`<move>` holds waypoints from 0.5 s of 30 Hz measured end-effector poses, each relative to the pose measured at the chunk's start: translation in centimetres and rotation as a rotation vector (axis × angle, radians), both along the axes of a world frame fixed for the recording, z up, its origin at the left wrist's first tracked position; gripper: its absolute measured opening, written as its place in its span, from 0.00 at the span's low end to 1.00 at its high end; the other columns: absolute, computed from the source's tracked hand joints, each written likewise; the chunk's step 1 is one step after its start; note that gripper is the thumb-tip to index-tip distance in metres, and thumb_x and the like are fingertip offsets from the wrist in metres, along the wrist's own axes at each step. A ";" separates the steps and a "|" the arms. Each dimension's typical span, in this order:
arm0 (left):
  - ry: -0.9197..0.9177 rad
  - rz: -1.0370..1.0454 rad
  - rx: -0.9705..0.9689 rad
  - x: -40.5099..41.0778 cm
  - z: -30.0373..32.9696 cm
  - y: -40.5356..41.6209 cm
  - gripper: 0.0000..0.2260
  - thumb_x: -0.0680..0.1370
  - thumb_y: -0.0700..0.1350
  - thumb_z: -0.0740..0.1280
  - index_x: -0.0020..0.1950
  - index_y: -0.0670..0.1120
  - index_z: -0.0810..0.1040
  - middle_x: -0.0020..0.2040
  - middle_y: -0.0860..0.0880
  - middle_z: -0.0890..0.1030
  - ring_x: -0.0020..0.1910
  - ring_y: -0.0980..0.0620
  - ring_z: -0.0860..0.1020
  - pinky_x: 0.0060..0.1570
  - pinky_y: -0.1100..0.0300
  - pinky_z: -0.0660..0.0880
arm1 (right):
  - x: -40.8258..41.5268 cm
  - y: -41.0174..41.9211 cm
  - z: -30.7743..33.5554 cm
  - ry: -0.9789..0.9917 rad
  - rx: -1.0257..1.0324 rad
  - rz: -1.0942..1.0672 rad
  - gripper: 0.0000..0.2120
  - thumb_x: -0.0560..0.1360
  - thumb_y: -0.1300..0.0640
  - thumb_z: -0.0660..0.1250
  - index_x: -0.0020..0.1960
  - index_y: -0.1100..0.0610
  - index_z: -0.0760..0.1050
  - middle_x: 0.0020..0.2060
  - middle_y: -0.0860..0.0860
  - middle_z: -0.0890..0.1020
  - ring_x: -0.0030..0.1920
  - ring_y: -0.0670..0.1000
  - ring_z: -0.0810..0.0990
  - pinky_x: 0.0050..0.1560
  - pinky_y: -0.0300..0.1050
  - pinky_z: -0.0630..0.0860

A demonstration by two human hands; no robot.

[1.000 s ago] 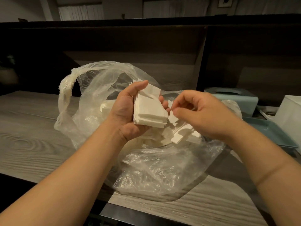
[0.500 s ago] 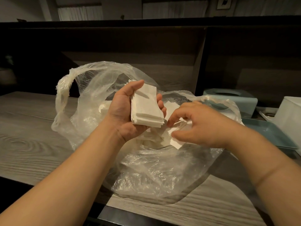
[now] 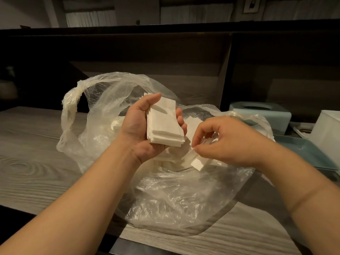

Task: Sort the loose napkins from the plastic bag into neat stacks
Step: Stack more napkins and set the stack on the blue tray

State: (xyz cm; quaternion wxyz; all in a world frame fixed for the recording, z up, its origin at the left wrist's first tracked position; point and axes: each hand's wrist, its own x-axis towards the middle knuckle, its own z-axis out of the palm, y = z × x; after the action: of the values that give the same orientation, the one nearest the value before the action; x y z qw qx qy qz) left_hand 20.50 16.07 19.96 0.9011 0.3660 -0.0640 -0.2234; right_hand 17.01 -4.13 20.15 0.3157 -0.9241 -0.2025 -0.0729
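Napkins (image 3: 163,126), white and folded, sit stacked in your left hand (image 3: 141,129), gripped above the clear plastic bag (image 3: 176,196). Your right hand (image 3: 228,142) pinches a loose napkin (image 3: 197,163) inside it. Grey wood-grain table (image 3: 36,162), dim room.

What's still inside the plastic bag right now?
Inside the plastic bag lies a jumble of loose napkins, with the right hand reaching among them. How many remain is hidden by hands and crinkled plastic.

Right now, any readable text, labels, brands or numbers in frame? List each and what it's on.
None readable.
Napkin stack in the left hand: blank.
Plastic bag: no print visible.
Teal tissue box and white container: no visible labels.
Framed picture on the wall: too small and dark to tell.
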 end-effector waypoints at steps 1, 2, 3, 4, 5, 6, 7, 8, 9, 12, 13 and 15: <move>-0.001 -0.001 0.000 0.0 0.0 0.0 0.25 0.73 0.51 0.70 0.66 0.39 0.75 0.47 0.43 0.80 0.40 0.46 0.79 0.47 0.49 0.79 | 0.0 0.0 0.0 0.020 -0.006 0.003 0.05 0.71 0.52 0.75 0.41 0.42 0.83 0.41 0.39 0.83 0.45 0.43 0.81 0.50 0.47 0.82; -0.004 -0.001 0.002 -0.1 0.0 0.0 0.25 0.73 0.51 0.70 0.65 0.39 0.75 0.47 0.43 0.80 0.40 0.46 0.79 0.46 0.50 0.79 | 0.0 0.1 0.0 0.035 0.001 0.005 0.04 0.71 0.53 0.75 0.40 0.43 0.83 0.41 0.41 0.84 0.45 0.44 0.82 0.51 0.48 0.82; -0.005 0.001 0.002 -0.1 0.1 0.0 0.24 0.72 0.51 0.70 0.64 0.39 0.75 0.47 0.43 0.80 0.40 0.46 0.79 0.46 0.50 0.79 | 0.0 0.1 0.0 0.044 0.019 0.005 0.04 0.71 0.53 0.75 0.40 0.44 0.83 0.41 0.43 0.84 0.45 0.46 0.82 0.51 0.50 0.82; -0.004 0.003 0.002 -0.1 0.1 0.0 0.24 0.72 0.51 0.70 0.64 0.39 0.75 0.47 0.43 0.80 0.40 0.46 0.79 0.45 0.50 0.80 | 0.0 0.1 0.0 0.047 0.042 0.002 0.04 0.72 0.53 0.75 0.40 0.44 0.83 0.41 0.44 0.84 0.45 0.47 0.82 0.51 0.51 0.82; -0.004 0.003 0.002 -0.1 0.0 0.0 0.24 0.72 0.51 0.70 0.65 0.40 0.75 0.47 0.43 0.80 0.40 0.46 0.79 0.45 0.50 0.80 | 0.0 0.0 0.1 0.042 0.067 -0.003 0.04 0.72 0.54 0.74 0.40 0.45 0.83 0.40 0.44 0.84 0.44 0.47 0.82 0.50 0.50 0.83; -0.006 0.003 0.002 -0.1 0.0 0.0 0.25 0.72 0.51 0.70 0.65 0.40 0.75 0.47 0.43 0.80 0.40 0.46 0.79 0.45 0.51 0.80 | 0.0 0.0 0.1 0.032 0.083 -0.012 0.05 0.73 0.54 0.74 0.40 0.45 0.82 0.40 0.43 0.84 0.43 0.45 0.82 0.50 0.48 0.83; -0.008 0.002 0.004 0.0 0.0 0.0 0.25 0.73 0.51 0.70 0.65 0.40 0.75 0.47 0.43 0.80 0.40 0.46 0.79 0.45 0.51 0.80 | 0.1 0.0 0.1 0.017 0.083 -0.018 0.05 0.74 0.53 0.73 0.41 0.44 0.82 0.40 0.42 0.84 0.43 0.44 0.81 0.49 0.46 0.83; -0.010 0.003 0.008 0.0 0.0 0.0 0.25 0.73 0.51 0.70 0.65 0.40 0.75 0.47 0.43 0.80 0.40 0.46 0.79 0.45 0.51 0.80 | 0.1 0.0 0.0 0.003 0.063 -0.022 0.05 0.74 0.53 0.73 0.42 0.43 0.82 0.41 0.41 0.83 0.44 0.43 0.81 0.49 0.45 0.82; -0.009 0.005 0.011 0.0 0.0 0.0 0.25 0.73 0.52 0.70 0.65 0.40 0.75 0.47 0.43 0.80 0.40 0.46 0.79 0.45 0.51 0.80 | 0.1 0.0 -0.1 -0.009 0.030 -0.022 0.04 0.75 0.52 0.73 0.43 0.43 0.82 0.41 0.39 0.83 0.44 0.42 0.81 0.48 0.43 0.82; -0.005 0.007 0.011 -0.1 0.0 0.0 0.24 0.73 0.52 0.69 0.65 0.40 0.75 0.47 0.43 0.80 0.40 0.46 0.79 0.45 0.51 0.79 | 0.1 0.0 -0.3 -0.019 -0.061 -0.014 0.03 0.74 0.51 0.73 0.46 0.42 0.83 0.42 0.37 0.82 0.46 0.38 0.79 0.45 0.36 0.78; -0.004 0.006 0.012 -0.1 0.0 0.0 0.24 0.73 0.52 0.69 0.64 0.40 0.76 0.46 0.43 0.80 0.39 0.46 0.79 0.45 0.51 0.79 | 0.1 0.0 -0.3 -0.014 -0.081 -0.011 0.04 0.74 0.50 0.73 0.46 0.41 0.83 0.43 0.36 0.81 0.47 0.36 0.78 0.44 0.33 0.77; -0.002 0.006 0.016 -0.1 0.0 0.0 0.24 0.74 0.52 0.69 0.64 0.40 0.76 0.46 0.43 0.80 0.39 0.46 0.79 0.45 0.50 0.79 | 0.0 -0.2 -0.2 0.002 -0.124 -0.003 0.07 0.71 0.50 0.74 0.48 0.39 0.83 0.46 0.36 0.81 0.49 0.35 0.77 0.47 0.30 0.75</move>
State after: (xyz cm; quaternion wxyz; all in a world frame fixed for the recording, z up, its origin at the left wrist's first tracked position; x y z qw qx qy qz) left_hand 20.41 16.05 19.98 0.8988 0.3736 -0.0619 -0.2210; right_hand 16.98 -4.32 19.98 0.2580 -0.9423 -0.2047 -0.0597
